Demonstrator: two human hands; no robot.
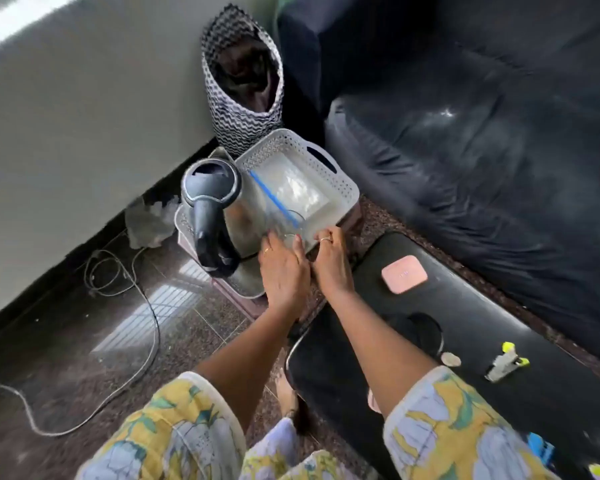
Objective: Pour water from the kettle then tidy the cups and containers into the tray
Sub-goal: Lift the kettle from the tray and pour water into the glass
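Note:
A white perforated tray sits on a low stand on the floor. Inside it lies a clear plastic container with a blue strip. A steel kettle with a black handle and lid stands upright against the tray's left side. A clear cup is at the tray's near edge, blurred and hard to make out. My left hand reaches in with its fingers around the cup. My right hand is beside it, fingers curled over the tray's near rim.
A black-and-white zigzag bag stands behind the tray by the wall. A dark sofa fills the right. A black bench holds a pink case and highlighters. A cable trails over the floor.

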